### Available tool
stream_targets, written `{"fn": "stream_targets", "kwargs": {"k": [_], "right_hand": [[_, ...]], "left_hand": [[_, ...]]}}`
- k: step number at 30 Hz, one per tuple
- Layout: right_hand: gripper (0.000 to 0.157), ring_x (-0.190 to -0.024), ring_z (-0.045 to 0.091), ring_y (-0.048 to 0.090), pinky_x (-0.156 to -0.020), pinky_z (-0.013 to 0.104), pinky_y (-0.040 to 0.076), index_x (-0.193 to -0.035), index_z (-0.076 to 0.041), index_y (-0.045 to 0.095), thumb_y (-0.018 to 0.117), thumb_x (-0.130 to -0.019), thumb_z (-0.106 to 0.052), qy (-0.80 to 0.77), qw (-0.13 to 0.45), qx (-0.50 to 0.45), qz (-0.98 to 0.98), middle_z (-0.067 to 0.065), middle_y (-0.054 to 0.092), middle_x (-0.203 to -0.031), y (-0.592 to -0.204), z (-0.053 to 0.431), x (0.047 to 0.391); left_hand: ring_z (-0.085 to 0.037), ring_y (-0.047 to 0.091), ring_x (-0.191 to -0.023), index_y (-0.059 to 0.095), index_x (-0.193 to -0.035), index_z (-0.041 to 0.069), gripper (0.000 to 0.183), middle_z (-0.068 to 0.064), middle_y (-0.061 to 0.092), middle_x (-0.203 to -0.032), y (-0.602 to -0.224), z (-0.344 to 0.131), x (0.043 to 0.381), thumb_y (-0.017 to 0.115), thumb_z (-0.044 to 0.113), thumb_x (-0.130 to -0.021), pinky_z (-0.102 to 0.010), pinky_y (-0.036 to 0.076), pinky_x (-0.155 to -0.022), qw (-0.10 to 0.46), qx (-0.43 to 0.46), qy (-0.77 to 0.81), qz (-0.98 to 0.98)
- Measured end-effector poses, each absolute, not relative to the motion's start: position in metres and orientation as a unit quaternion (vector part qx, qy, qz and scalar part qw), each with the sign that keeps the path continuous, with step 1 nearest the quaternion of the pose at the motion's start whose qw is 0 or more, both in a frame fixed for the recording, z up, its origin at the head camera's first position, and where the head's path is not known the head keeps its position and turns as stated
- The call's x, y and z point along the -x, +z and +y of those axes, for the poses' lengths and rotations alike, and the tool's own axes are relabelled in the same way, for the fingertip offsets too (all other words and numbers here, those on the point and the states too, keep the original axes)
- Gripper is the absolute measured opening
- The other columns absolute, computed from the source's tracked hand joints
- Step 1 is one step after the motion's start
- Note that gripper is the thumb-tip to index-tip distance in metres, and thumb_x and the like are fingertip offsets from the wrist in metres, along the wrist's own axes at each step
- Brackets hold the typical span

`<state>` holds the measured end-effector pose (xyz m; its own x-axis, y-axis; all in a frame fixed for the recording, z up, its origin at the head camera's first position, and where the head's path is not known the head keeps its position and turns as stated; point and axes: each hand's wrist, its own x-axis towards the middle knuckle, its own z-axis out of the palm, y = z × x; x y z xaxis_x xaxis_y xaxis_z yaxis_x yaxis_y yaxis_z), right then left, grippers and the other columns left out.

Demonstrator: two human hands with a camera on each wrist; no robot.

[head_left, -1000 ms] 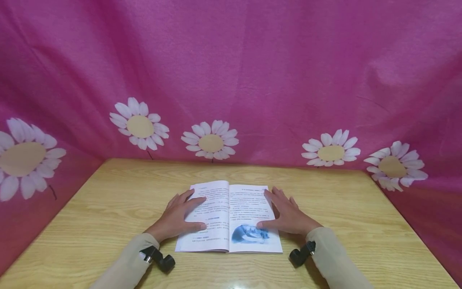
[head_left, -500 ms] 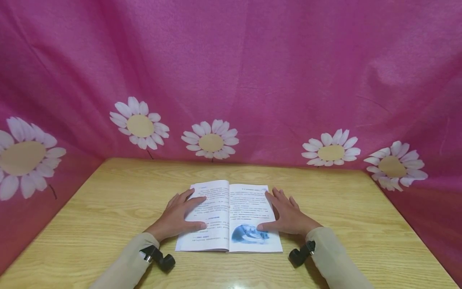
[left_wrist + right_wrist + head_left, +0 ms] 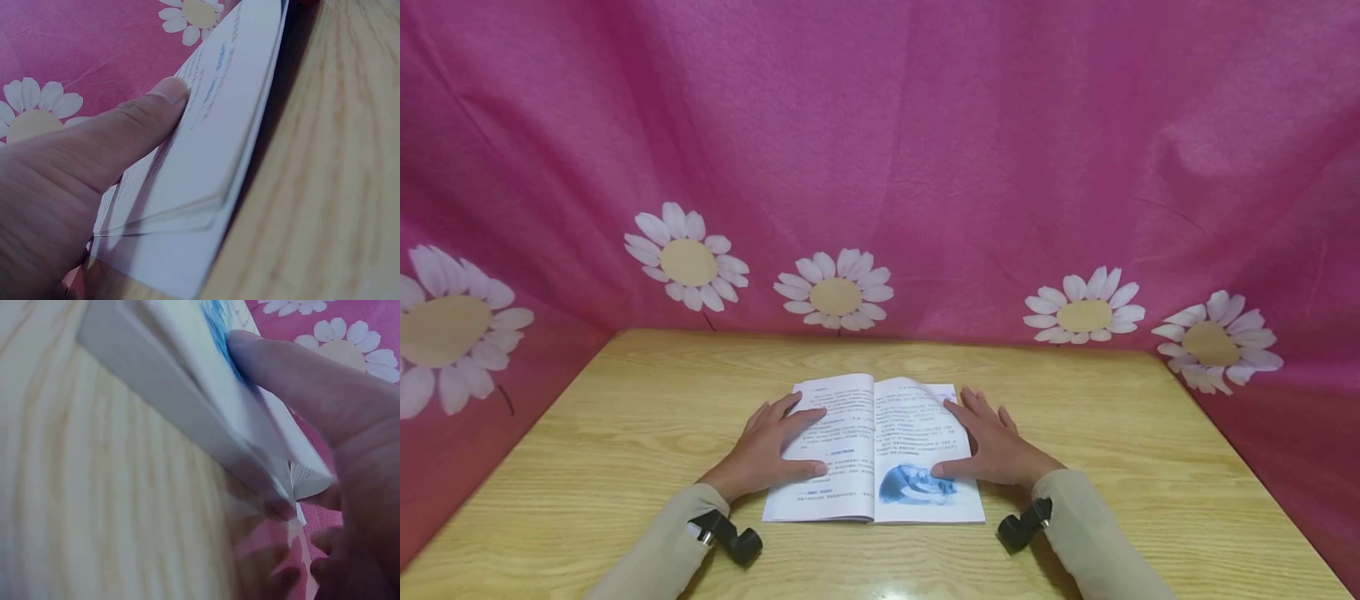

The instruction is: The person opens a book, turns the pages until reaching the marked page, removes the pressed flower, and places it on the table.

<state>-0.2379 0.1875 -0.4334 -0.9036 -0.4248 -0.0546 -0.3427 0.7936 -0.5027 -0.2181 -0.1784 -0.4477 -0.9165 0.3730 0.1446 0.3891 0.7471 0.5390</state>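
Bk [image 3: 886, 446] btwn L grip [image 3: 771, 448] & R grip [image 3: 998, 450], under thumbs [image 3: 140, 122].

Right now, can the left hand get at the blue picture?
Probably yes: the way across the left page looks free, though the right hand has its thumb over part of the blue picture.

The open book [image 3: 868, 458] has white pages with grey print, blue headings [image 3: 842, 452] at left and a blue illustration [image 3: 917, 485] near right. Yellowish-tan wood grain marks the table [image 3: 587, 450]; white, yellow-centred daisies [image 3: 836, 297] pattern the magenta curtain [image 3: 895, 150]. Sleeves [image 3: 662, 542]: beige.
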Motion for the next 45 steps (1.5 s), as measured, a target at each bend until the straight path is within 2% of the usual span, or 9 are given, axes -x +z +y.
{"fn": "stream_targets", "kwargs": {"k": [6, 9, 13, 16, 19, 28, 35, 40, 45], "right_hand": [[0.098, -0.147, 0.036, 0.001, -0.11, 0.065, -0.007, -0.15, -0.018, 0.034, 0.075, -0.072, -0.061, -0.32, 0.065, 0.222, 0.919, 0.013, 0.009, -0.161, -0.429, 0.189, 0.237], [0.094, -0.148, 0.03, 0.006, -0.112, 0.063, -0.006, -0.151, -0.022, 0.031, 0.075, -0.075, -0.057, -0.366, 0.072, 0.213, 0.903, 0.006, 0.016, -0.16, -0.425, 0.188, 0.235], [0.087, -0.147, 0.026, 0.014, -0.114, 0.061, 0.007, -0.151, -0.027, 0.028, 0.072, -0.081, -0.053, -0.444, 0.094, 0.187, 0.871, -0.001, 0.026, -0.157, -0.418, 0.185, 0.232], [0.079, -0.146, 0.028, 0.016, -0.112, 0.062, 0.015, -0.149, -0.031, 0.03, 0.07, -0.084, -0.049, -0.494, 0.106, 0.174, 0.845, -0.002, 0.026, -0.157, -0.414, 0.184, 0.231], [0.072, -0.146, 0.03, 0.018, -0.112, 0.062, 0.017, -0.148, -0.034, 0.03, 0.066, -0.088, -0.049, -0.517, 0.109, 0.166, 0.833, -0.001, 0.025, -0.157, -0.413, 0.183, 0.23], [0.055, -0.137, 0.023, 0.037, -0.115, 0.054, 0.016, -0.146, -0.025, 0.037, 0.04, -0.099, -0.053, -0.585, 0.082, 0.134, 0.796, 0.004, 0.049, -0.142, -0.41, 0.183, 0.235], [0.055, -0.128, 0.032, 0.048, -0.106, 0.046, 0.039, -0.147, -0.011, 0.035, 0.057, -0.098, -0.018, -0.574, 0.055, 0.191, 0.794, 0.018, 0.05, -0.138, -0.409, 0.181, 0.237], [0.061, -0.132, 0.031, 0.043, -0.11, 0.056, 0.03, -0.148, -0.018, 0.035, 0.063, -0.094, -0.025, -0.56, 0.051, 0.18, 0.807, 0.012, 0.048, -0.142, -0.407, 0.179, 0.236], [0.071, -0.142, 0.029, 0.027, -0.112, 0.059, 0.019, -0.151, -0.024, 0.027, 0.066, -0.092, -0.034, -0.555, 0.052, 0.169, 0.813, 0.008, 0.032, -0.154, -0.404, 0.177, 0.232]], "left_hand": [[-0.034, 0.015, -0.145, 0.048, -0.142, 0.029, 0.086, -0.013, 0.022, -0.158, -0.448, -0.177, 0.218, 0.07, 0.07, -0.07, -0.058, 0.003, -0.114, 0.01, 0.199, -0.293, -0.935], [-0.034, 0.015, -0.145, 0.048, -0.143, 0.029, 0.085, -0.013, 0.022, -0.158, -0.448, -0.177, 0.218, 0.07, 0.07, -0.071, -0.058, 0.003, -0.114, 0.009, 0.201, -0.292, -0.935], [-0.033, 0.015, -0.145, 0.048, -0.143, 0.028, 0.085, -0.014, 0.021, -0.158, -0.446, -0.177, 0.218, 0.07, 0.069, -0.071, -0.057, 0.003, -0.114, 0.01, 0.205, -0.295, -0.933], [-0.033, 0.016, -0.145, 0.049, -0.142, 0.028, 0.085, -0.014, 0.022, -0.158, -0.446, -0.177, 0.218, 0.071, 0.069, -0.071, -0.057, 0.004, -0.114, 0.011, 0.204, -0.297, -0.933], [-0.033, 0.017, -0.145, 0.049, -0.142, 0.029, 0.085, -0.013, 0.023, -0.158, -0.447, -0.177, 0.218, 0.071, 0.069, -0.07, -0.058, 0.004, -0.114, 0.012, 0.203, -0.296, -0.933], [-0.032, 0.018, -0.145, 0.05, -0.142, 0.028, 0.086, -0.013, 0.024, -0.157, -0.448, -0.177, 0.218, 0.071, 0.069, -0.07, -0.057, 0.003, -0.114, 0.017, 0.203, -0.295, -0.934], [-0.033, 0.018, -0.144, 0.05, -0.142, 0.028, 0.085, -0.013, 0.023, -0.157, -0.447, -0.177, 0.216, 0.071, 0.068, -0.07, -0.057, 0.003, -0.114, 0.013, 0.197, -0.296, -0.934], [-0.033, 0.017, -0.145, 0.049, -0.142, 0.029, 0.085, -0.012, 0.022, -0.158, -0.446, -0.176, 0.217, 0.071, 0.069, -0.07, -0.057, 0.003, -0.114, 0.011, 0.194, -0.293, -0.936], [-0.033, 0.016, -0.145, 0.049, -0.142, 0.028, 0.086, -0.012, 0.022, -0.158, -0.446, -0.177, 0.217, 0.071, 0.068, -0.07, -0.057, 0.003, -0.114, 0.009, 0.195, -0.292, -0.936]]}}
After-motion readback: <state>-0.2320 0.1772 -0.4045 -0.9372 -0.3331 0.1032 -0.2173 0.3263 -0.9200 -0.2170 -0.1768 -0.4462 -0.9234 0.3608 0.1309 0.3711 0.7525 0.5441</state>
